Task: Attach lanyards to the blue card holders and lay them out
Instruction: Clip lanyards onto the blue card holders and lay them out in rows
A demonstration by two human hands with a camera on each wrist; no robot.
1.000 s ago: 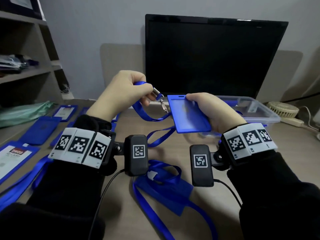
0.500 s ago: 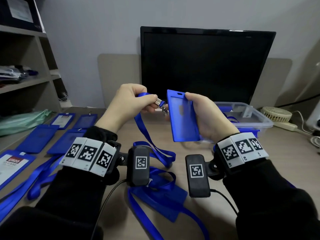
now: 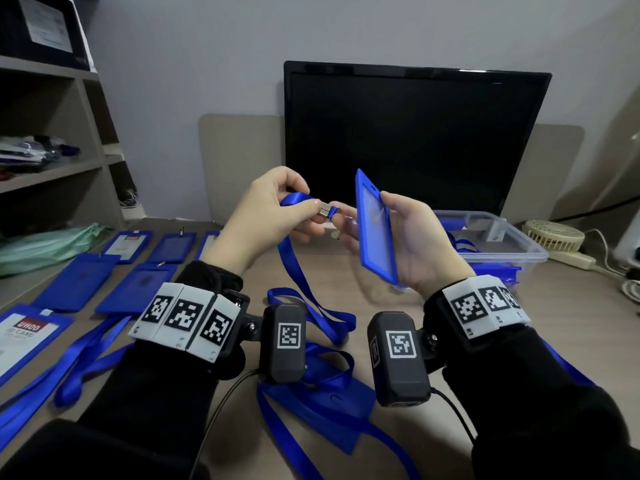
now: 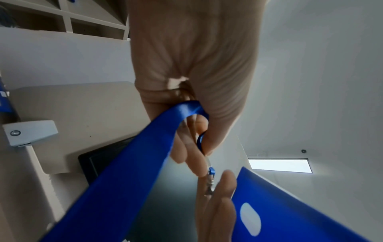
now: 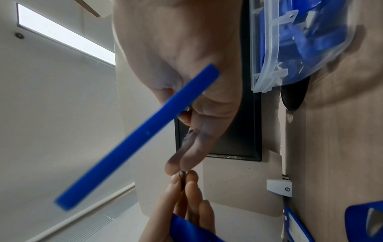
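Clasp point(image 3: 341, 226) half hidden behind card holder point(image 3: 375, 230)

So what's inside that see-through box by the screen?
The clear plastic box holds blue lanyards, loosely piled. The right hand and its card holder cover the box's left part.

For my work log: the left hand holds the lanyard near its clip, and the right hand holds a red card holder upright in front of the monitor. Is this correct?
Not quite: the card holder is blue, not red, as the head view shows. The rest stands: the left hand holds the lanyard near its clip, and the right hand holds the holder upright in front of the monitor.
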